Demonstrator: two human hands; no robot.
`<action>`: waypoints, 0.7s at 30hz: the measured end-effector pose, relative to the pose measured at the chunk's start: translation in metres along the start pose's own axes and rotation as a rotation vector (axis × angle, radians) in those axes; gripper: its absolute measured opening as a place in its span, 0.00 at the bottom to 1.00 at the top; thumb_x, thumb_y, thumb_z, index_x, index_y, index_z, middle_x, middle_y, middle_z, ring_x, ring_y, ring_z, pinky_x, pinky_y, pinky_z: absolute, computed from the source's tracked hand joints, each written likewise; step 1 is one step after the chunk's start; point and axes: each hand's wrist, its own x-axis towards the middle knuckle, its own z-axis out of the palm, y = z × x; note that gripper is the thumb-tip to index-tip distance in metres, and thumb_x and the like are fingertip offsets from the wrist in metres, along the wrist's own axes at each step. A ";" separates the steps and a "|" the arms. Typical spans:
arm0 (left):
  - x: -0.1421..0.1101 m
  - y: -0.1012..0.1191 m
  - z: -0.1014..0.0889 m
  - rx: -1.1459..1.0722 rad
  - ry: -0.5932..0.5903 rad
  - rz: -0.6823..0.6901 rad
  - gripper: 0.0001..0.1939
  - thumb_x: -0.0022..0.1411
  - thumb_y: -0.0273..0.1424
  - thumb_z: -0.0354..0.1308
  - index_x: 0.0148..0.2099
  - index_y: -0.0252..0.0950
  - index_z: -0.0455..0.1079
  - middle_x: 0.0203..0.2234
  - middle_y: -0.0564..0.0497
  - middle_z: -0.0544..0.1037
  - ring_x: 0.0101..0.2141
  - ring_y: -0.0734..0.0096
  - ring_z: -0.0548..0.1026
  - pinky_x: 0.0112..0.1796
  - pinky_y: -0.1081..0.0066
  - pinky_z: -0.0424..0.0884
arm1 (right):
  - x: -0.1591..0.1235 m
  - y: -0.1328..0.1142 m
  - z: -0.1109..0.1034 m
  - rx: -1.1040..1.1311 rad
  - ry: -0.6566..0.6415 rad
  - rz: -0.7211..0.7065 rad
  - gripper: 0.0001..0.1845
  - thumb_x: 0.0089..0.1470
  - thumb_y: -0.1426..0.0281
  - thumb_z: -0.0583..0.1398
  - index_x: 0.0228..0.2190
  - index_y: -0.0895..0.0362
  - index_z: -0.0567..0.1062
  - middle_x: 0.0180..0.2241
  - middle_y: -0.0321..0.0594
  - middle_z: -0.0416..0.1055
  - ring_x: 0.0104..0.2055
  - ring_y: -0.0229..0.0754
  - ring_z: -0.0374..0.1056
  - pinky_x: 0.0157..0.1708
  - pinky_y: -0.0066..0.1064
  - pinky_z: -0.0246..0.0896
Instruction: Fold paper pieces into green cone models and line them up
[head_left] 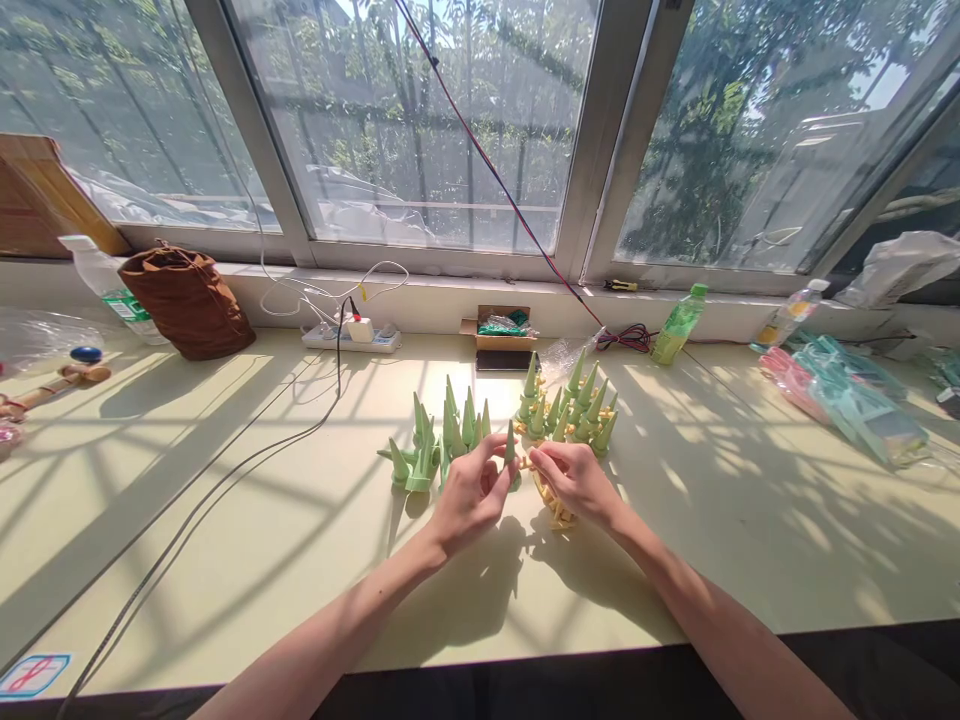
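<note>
My left hand [474, 488] pinches a green cone-shaped piece [511, 443] upright between thumb and fingers. Close beside it, my right hand [574, 480] is closed on a small yellow piece [526, 463], which points toward the cone; whether the two touch I cannot tell. Below the right hand lies a pile of small yellow pieces [561, 518], partly hidden by it. Several plain green cones [421, 460] stand in a group behind and left of my left hand. Behind my right hand is a second group of green cones [581, 400] with yellow bits among them.
A small open cardboard box [504, 328] stands at the back, a dark flat object [508, 361] before it. A power strip [352, 340] trails a black cable [247, 462] across the left. A green bottle [679, 325], brown pouch [189, 303] and plastic bags [855, 385] line the far side.
</note>
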 end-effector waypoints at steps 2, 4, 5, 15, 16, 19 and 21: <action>0.001 0.002 -0.001 -0.039 0.013 -0.026 0.10 0.66 0.34 0.53 0.47 0.37 0.63 0.33 0.50 0.75 0.22 0.77 0.71 0.23 0.77 0.66 | 0.000 -0.001 0.000 0.050 -0.009 0.013 0.17 0.63 0.59 0.54 0.30 0.58 0.74 0.22 0.34 0.68 0.22 0.34 0.60 0.22 0.26 0.54; 0.002 0.003 -0.001 -0.092 0.025 -0.059 0.11 0.66 0.35 0.54 0.48 0.37 0.63 0.36 0.49 0.75 0.23 0.77 0.71 0.22 0.77 0.66 | -0.001 -0.004 -0.001 0.097 -0.013 0.025 0.14 0.61 0.59 0.57 0.37 0.57 0.74 0.28 0.37 0.72 0.24 0.35 0.64 0.24 0.26 0.58; 0.003 0.004 -0.001 -0.115 0.030 -0.076 0.12 0.66 0.36 0.54 0.48 0.37 0.64 0.37 0.49 0.75 0.22 0.78 0.71 0.21 0.78 0.65 | -0.001 -0.005 -0.001 0.110 -0.013 0.026 0.14 0.60 0.59 0.58 0.39 0.56 0.74 0.31 0.39 0.73 0.26 0.36 0.65 0.25 0.27 0.60; 0.001 0.003 -0.001 -0.048 0.016 -0.038 0.10 0.65 0.35 0.53 0.47 0.36 0.64 0.35 0.49 0.75 0.22 0.78 0.71 0.23 0.77 0.67 | -0.001 -0.005 -0.001 -0.005 -0.017 -0.013 0.18 0.62 0.59 0.55 0.26 0.57 0.73 0.21 0.35 0.66 0.22 0.35 0.58 0.22 0.27 0.52; 0.001 0.003 -0.001 -0.030 0.009 -0.025 0.10 0.66 0.34 0.53 0.47 0.36 0.64 0.35 0.49 0.75 0.22 0.77 0.72 0.23 0.76 0.68 | -0.001 -0.004 -0.001 -0.029 -0.012 -0.018 0.20 0.62 0.59 0.54 0.24 0.57 0.72 0.20 0.34 0.65 0.22 0.35 0.56 0.22 0.27 0.50; 0.000 0.003 0.000 -0.021 -0.001 -0.016 0.09 0.66 0.33 0.53 0.47 0.36 0.64 0.35 0.49 0.76 0.23 0.76 0.73 0.23 0.76 0.68 | -0.001 -0.001 -0.001 -0.050 -0.016 -0.025 0.23 0.64 0.59 0.52 0.22 0.58 0.71 0.18 0.33 0.61 0.21 0.34 0.54 0.22 0.27 0.48; 0.000 0.002 0.000 -0.038 0.001 -0.028 0.10 0.66 0.33 0.53 0.47 0.36 0.63 0.35 0.49 0.75 0.24 0.75 0.73 0.24 0.76 0.69 | -0.001 0.000 0.000 -0.047 -0.022 -0.025 0.24 0.64 0.58 0.52 0.21 0.58 0.71 0.17 0.32 0.60 0.20 0.33 0.53 0.22 0.27 0.48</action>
